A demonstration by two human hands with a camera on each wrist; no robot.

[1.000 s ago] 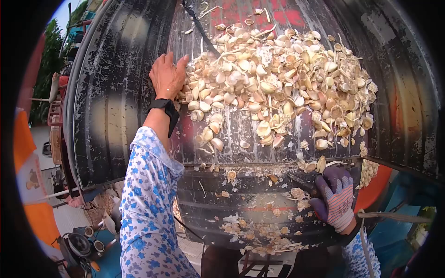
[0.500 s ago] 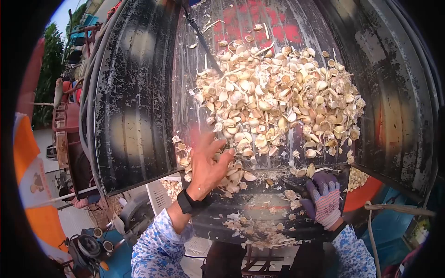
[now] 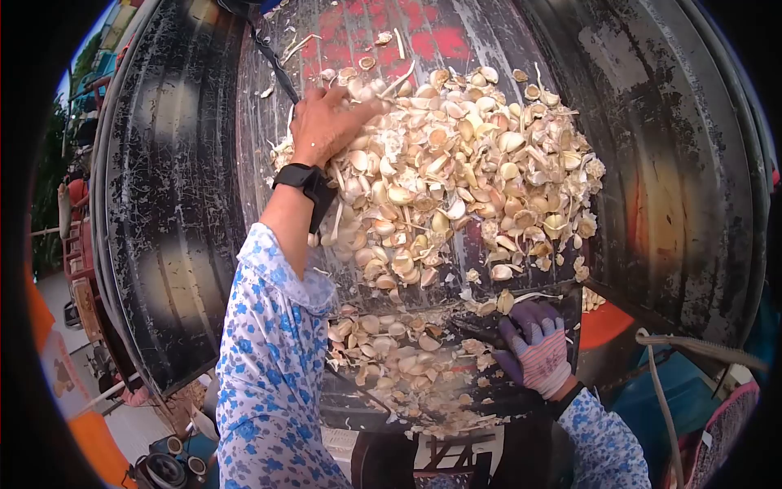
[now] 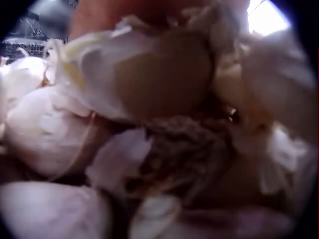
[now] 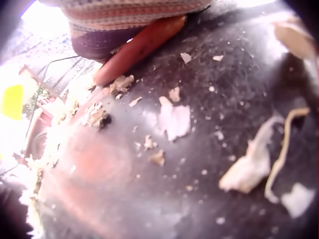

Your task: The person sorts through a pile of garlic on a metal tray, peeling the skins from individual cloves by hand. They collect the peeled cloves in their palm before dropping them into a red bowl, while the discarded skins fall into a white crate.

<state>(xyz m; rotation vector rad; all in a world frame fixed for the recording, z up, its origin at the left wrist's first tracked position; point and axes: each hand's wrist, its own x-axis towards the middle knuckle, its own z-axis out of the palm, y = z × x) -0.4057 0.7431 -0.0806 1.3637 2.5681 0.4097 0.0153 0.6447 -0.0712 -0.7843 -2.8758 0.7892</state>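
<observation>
My bare left hand [image 3: 326, 126] lies with spread fingers on the far left part of a pile of garlic cloves [image 3: 456, 163]. Close up in the left wrist view, cloves [image 4: 55, 134] and papery skin fill the picture below a blurred bit of skin. My right hand [image 3: 538, 350], in a striped purple glove, rests low on the dark curved panel [image 3: 358, 416]. It grips a tool whose reddish handle [image 5: 139, 52] shows under the glove in the right wrist view; a dark part [image 3: 476, 330] points left from the hand. More cloves [image 3: 383, 338] lie on the lower panel.
Dark ribbed side walls rise at left [image 3: 175, 204] and right [image 3: 676, 163]. A black strap [image 3: 273, 61] reaches the pile from the top. At right are an orange-red rim [image 3: 603, 326] and a cord [image 3: 668, 416]. Skin scraps [image 5: 174, 119] litter the panel.
My left hand came down from the pile's left side to its near edge, then moved back up to the far left. More cloves now lie on the lower panel. The right hand keeps its grip.
</observation>
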